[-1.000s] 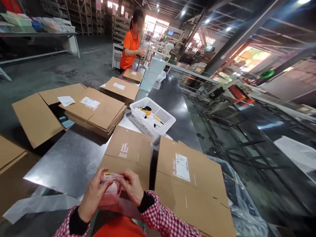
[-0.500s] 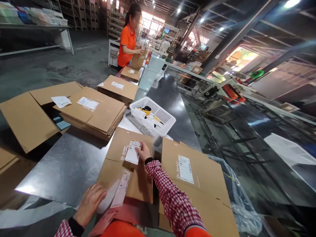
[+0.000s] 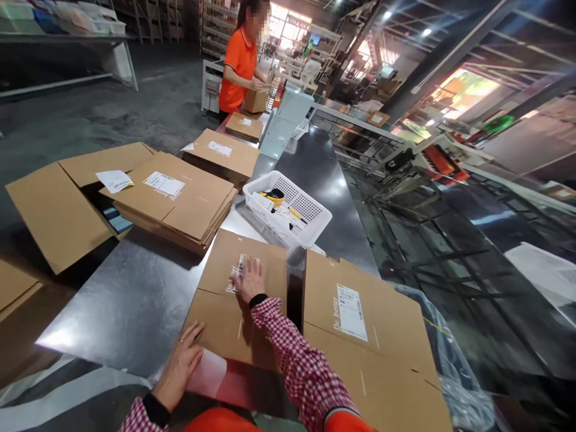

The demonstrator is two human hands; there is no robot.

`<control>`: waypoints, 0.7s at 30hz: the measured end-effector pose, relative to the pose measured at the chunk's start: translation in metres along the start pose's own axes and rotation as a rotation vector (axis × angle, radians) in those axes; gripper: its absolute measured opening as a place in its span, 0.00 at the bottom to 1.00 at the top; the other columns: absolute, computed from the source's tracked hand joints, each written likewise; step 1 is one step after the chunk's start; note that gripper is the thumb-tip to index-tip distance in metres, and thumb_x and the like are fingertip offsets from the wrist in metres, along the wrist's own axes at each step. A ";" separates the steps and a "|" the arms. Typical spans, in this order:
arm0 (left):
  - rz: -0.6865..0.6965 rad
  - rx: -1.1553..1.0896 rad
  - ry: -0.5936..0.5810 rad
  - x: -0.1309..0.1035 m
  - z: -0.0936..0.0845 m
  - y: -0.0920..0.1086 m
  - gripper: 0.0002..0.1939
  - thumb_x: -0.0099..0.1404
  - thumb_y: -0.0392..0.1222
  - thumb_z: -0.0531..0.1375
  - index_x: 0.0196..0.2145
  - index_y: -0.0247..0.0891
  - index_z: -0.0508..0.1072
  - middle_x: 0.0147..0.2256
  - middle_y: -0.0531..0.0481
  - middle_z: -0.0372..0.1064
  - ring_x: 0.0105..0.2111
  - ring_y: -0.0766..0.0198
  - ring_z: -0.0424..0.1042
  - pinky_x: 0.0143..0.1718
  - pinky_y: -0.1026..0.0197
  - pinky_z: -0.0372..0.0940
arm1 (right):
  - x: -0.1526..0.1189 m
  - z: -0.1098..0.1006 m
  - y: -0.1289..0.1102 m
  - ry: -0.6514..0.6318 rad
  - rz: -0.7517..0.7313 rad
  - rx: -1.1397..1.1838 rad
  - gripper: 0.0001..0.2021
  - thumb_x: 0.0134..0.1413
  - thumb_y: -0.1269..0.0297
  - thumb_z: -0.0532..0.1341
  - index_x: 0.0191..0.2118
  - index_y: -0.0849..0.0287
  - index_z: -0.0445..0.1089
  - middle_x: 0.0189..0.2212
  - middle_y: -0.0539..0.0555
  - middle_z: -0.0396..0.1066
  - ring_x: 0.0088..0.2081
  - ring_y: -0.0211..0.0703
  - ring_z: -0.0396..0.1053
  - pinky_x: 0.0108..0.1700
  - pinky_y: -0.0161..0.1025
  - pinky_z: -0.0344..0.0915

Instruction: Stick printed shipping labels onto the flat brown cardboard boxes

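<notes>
Spread over the label (image 3: 243, 264) on the middle flat cardboard carton (image 3: 216, 306), my right hand (image 3: 251, 279) lies palm down and is slightly blurred. My left hand (image 3: 180, 363) rests at the carton's lower left edge, its fingers apart, beside a pale slip of paper (image 3: 209, 373); whether it grips the slip I cannot tell. To the right lies another flat carton (image 3: 387, 360) with a white label (image 3: 352, 312). A stack of flat cartons (image 3: 180, 204), labelled on top, sits at the left.
A white basket (image 3: 315, 219) with tape and a yellow pen stands behind the middle carton. An open box (image 3: 58, 210) is at the left. More labelled cartons (image 3: 225, 153) lie farther back, where a person in orange (image 3: 240, 66) handles a box. Plastic wrap (image 3: 463, 372) hangs at right.
My right hand has gone from pinching the label's edge to lying flat over it. The printed strip near my left hand no longer shows on the carton. The view has shifted slightly.
</notes>
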State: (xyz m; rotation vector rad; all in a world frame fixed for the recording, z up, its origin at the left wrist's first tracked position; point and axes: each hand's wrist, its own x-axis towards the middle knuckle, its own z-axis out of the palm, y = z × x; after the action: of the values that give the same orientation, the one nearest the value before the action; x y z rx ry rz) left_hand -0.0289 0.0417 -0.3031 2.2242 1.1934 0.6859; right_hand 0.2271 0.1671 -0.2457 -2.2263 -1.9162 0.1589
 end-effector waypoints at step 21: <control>-0.331 -0.352 0.107 0.022 -0.081 0.007 0.31 0.58 0.67 0.50 0.39 0.39 0.79 0.56 0.41 0.66 0.54 0.49 0.67 0.54 0.51 0.62 | -0.088 -0.090 0.083 0.219 0.406 0.738 0.28 0.47 0.67 0.56 0.58 0.60 0.58 0.54 0.60 0.66 0.55 0.47 0.64 0.57 0.45 0.60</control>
State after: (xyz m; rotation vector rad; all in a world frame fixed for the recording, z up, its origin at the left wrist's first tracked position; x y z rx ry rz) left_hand -0.0660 0.0736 -0.2349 1.6729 1.3359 0.8121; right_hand 0.3124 0.0617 -0.1803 -1.9577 -1.0289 0.5523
